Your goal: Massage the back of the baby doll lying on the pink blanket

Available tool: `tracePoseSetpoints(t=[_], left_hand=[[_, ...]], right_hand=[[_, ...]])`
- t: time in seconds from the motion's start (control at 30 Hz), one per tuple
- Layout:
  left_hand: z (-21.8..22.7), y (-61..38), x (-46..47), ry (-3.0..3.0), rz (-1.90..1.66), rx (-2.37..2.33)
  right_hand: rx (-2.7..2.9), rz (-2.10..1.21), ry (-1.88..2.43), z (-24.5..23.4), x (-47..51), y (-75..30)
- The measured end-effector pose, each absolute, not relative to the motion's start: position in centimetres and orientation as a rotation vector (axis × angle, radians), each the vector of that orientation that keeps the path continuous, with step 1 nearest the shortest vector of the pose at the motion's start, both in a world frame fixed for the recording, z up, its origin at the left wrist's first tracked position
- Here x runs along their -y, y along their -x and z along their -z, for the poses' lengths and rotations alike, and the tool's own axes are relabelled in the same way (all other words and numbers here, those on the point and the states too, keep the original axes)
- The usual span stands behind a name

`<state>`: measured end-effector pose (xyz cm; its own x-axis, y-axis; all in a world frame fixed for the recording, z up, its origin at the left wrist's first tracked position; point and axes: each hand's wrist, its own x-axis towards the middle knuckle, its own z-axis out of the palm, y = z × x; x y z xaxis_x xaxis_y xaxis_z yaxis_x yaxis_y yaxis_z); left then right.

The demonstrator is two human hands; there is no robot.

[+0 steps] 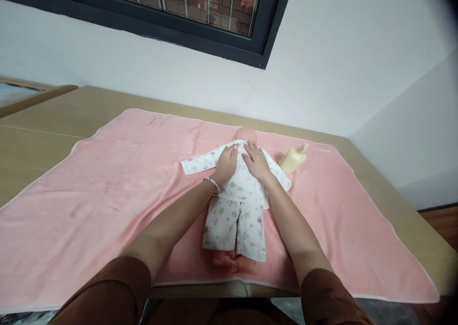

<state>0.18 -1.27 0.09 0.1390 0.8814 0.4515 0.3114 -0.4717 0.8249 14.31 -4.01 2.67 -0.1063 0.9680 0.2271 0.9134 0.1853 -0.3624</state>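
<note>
Over the table, a pink blanket is spread. A clothed doll is laid on it, feet near the front edge. Its upper body is touched by the right hand, fingers released and flat, and the left hand, whose grip cannot be told.

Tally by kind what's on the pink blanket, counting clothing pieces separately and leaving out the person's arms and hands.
Doll: 1
Printed top: 1
Printed trousers: 1
Bottle: 1
Total: 4
</note>
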Motion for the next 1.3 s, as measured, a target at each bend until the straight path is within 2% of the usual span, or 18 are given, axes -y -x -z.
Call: tracePoseSetpoints(t=[0.13, 0.3, 0.43, 0.73, 1.1, 1.3], left_hand=[[-0.2, -0.3, 1.2, -1.754, -1.342, -1.160], [-0.1, -0.5, 0.7, -1.573, -1.364, -1.138], [0.1, -0.5, 0.8, -1.720, -1.318, -1.189], [0.6, -0.8, 0.2, -2.021, -1.221, -1.246], [0.4, -0.4, -1.8, -2.300, -0.947, -1.400], [-0.7, -0.2, -0.7, -2.590, -0.929, -1.324]], right_hand=[[1.909, -0.089, 2.016, -2.6, 5.5, -12.1], [2.299, -0.040, 1.630, -2.8, 6.0, -11.2], [2.176, -0.137, 1.550, -2.4, 3.9, -14.3], [1.788, 0.057, 2.052, -2.6, 5.0, -14.0], [1.930, -0.075, 1.915, -1.9, 3.1, -17.1], [1.981, 0.053, 1.954, -2.2, 4.1, -15.0]])
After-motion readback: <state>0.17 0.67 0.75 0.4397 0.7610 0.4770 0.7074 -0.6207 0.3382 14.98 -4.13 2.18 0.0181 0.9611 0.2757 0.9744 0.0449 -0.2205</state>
